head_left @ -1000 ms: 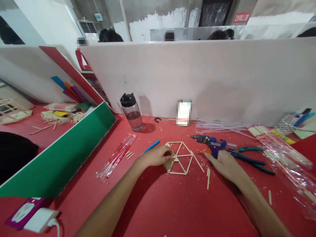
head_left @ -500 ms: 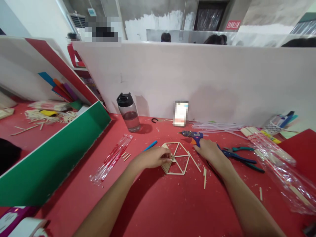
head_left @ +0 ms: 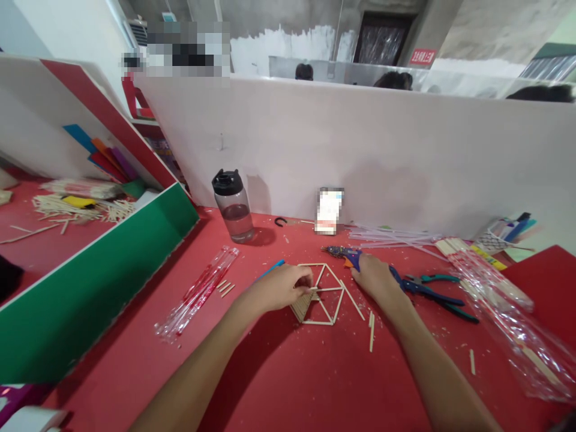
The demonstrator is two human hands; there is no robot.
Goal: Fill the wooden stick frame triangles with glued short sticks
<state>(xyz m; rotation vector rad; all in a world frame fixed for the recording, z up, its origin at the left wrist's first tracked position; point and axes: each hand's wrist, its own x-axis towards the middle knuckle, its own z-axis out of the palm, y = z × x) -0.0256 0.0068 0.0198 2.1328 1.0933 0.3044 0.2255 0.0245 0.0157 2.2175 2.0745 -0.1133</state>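
A six-sided frame of thin wooden sticks [head_left: 334, 307] lies on the red table, with spokes meeting at its middle and its left section filled with sticks side by side. My left hand [head_left: 288, 285] is over that filled section, thumb and fingers pinched on a small wooden stick [head_left: 314, 290] near the hub; the fingers hide most of it. To the right, my right hand [head_left: 372, 275] is wrapped round the handle of a blue hot glue gun [head_left: 344, 253]. The gun rests low by the table, its nozzle pointing left, apart from the frame.
Loose sticks [head_left: 371, 332] lie right of the frame, short pieces [head_left: 225, 288] left. Pliers [head_left: 438, 291] and bagged sticks [head_left: 504, 312] are at right. A water bottle [head_left: 234, 207], phone [head_left: 329, 211] and glue sticks [head_left: 391, 236] stand or lie along the back partition. A green board [head_left: 103, 282] borders the left.
My left hand has lifted slightly off the hub, its fingertips still pinched. The glue gun stays in my right hand with little movement. The whole view has shifted a little.
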